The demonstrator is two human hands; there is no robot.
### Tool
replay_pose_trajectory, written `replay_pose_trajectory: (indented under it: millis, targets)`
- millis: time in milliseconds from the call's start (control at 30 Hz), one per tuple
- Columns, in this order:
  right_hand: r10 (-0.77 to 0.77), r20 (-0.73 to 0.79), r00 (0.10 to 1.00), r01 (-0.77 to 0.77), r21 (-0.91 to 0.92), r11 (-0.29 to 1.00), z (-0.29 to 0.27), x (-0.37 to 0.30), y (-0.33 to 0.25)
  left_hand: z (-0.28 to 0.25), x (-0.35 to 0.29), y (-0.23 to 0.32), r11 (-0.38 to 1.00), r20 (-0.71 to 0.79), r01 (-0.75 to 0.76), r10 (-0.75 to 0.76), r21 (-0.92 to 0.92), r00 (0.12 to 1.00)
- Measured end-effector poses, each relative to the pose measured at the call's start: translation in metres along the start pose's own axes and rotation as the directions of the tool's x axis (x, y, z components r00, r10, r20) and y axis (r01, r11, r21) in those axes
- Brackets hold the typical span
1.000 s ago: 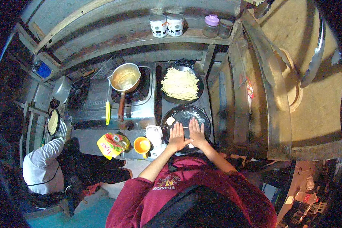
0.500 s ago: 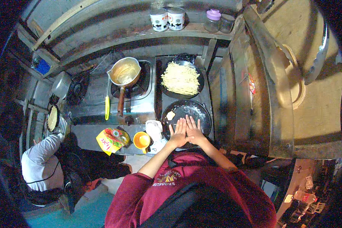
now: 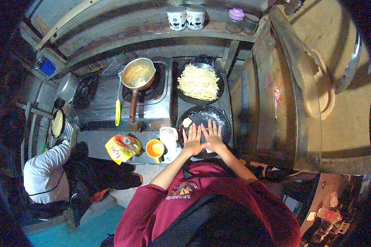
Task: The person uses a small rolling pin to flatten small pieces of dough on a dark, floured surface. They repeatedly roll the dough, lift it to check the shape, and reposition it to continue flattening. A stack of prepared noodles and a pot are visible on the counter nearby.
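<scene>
My left hand (image 3: 192, 143) and my right hand (image 3: 214, 140) lie side by side, fingers stretched out and palms down, over the near part of a round black tray (image 3: 202, 111). Their thumbs meet or overlap. A small pale bit (image 3: 208, 150) shows at the heel of my right hand; what lies under the palms is hidden. A pale lump of dough (image 3: 187, 122) sits on the tray just beyond my left fingertips. White flour is dusted over the tray's far right. Behind it, a heap of thin pale noodle strips (image 3: 198, 83) fills a second dark round tray.
Left of the tray stand a yellow-orange cup (image 3: 154, 149), a white bag (image 3: 168, 138) and a yellow-red packet (image 3: 121, 148). A saucepan (image 3: 137, 74) rests on the stove (image 3: 105, 115), beside a yellow-handled utensil (image 3: 118, 113). A person in grey (image 3: 45, 175) is at far left. Two cans (image 3: 185, 17) stand on the shelf.
My hands have shifted slightly toward me on the tray, and the fingers are spread a little wider. The whole view has shifted slightly.
</scene>
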State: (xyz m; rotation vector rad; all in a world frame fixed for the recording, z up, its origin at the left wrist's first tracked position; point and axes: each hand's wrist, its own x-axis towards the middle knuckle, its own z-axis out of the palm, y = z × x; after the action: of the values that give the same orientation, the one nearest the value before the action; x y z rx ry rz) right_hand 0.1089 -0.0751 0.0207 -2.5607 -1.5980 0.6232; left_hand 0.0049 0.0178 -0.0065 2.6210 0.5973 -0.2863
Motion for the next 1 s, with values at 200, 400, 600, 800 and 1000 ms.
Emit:
replay_pose_trajectory:
  millis: [200,400,600,800,1000]
  targets:
    - [-0.007,-0.072,0.997,0.008,0.014,1.000,0.020,-0.028,0.007,-0.011,-0.023,0.007,0.997,0.125,0.002,-0.012,0.078,0.992]
    - [0.052,-0.189,0.981,-0.069,-0.087,0.994,0.021,-0.001,0.016,0.014,-0.002,-0.005,0.991,-0.251,-0.001,0.035,0.134,0.967]
    - [-0.005,-0.194,0.981,0.019,0.067,0.998,0.007,-0.003,0.007,0.008,-0.008,-0.007,0.989,-0.233,-0.148,0.151,0.032,0.961]
    - [-0.088,-0.055,0.995,0.083,-0.086,0.993,0.007,-0.011,0.004,0.003,-0.009,-0.011,0.994,0.010,-0.103,0.103,0.023,0.995]
    - [-0.022,0.041,0.999,0.022,-0.005,1.000,0.010,-0.029,0.007,0.001,-0.020,-0.007,0.994,0.084,-0.058,0.050,0.093,0.995]
